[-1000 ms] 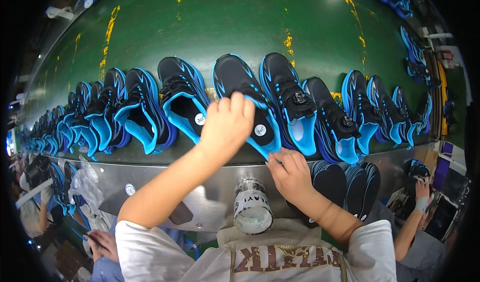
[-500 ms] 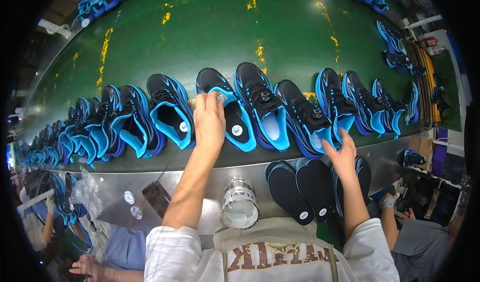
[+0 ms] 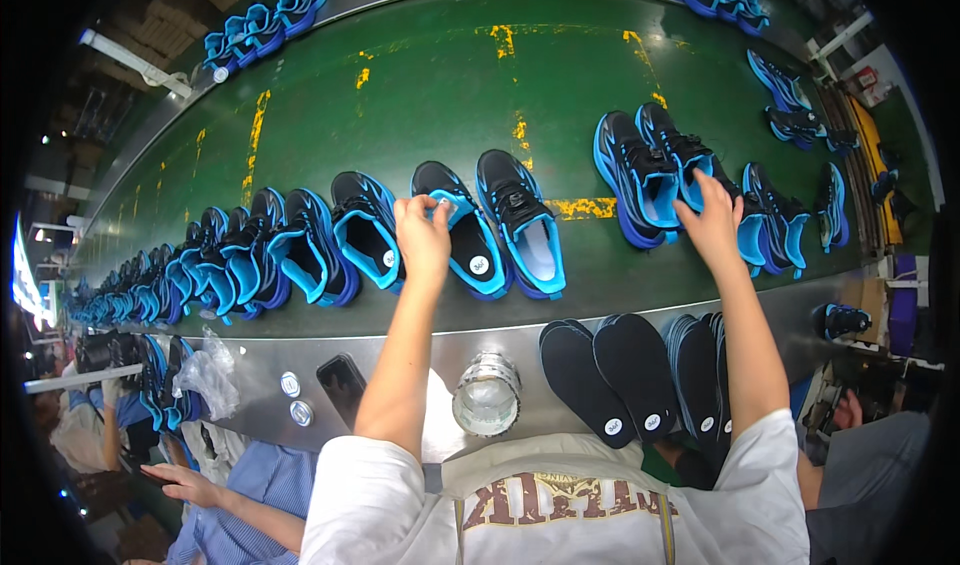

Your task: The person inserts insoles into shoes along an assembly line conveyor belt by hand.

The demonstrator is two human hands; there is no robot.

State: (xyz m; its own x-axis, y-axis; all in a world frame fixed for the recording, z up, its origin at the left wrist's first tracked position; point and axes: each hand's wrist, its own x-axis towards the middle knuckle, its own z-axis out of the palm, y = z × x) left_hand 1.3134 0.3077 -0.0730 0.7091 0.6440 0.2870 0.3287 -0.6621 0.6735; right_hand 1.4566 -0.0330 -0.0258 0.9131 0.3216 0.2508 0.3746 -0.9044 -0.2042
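Note:
A row of black and blue sneakers stands along the green work surface (image 3: 400, 105). My left hand (image 3: 422, 240) is at the collar of a sneaker (image 3: 468, 240), its thumb and fingers pinched together beside the light blue tongue. A small pale bit shows at the fingertips, too small to name. To the right of it stands a sneaker with a pale insole (image 3: 520, 215). Farther right, my right hand (image 3: 714, 227) grips the heel collar of another sneaker (image 3: 678, 145), thumb and fingers around it. A matching sneaker (image 3: 628, 170) stands close against its left side.
On the metal ledge are black insoles (image 3: 625, 365), a clear roll of tape (image 3: 487, 395), a phone (image 3: 342, 385) and a crumpled plastic bag (image 3: 208, 377). Co-workers sit on both sides; one's hand (image 3: 182, 485) reaches in at lower left. More sneakers (image 3: 265, 30) stand along the far edge.
Two sneakers by my right hand now stand farther away, side by side, with a gap left of them. My right hand has moved away and right. My left hand stays at the same sneaker.

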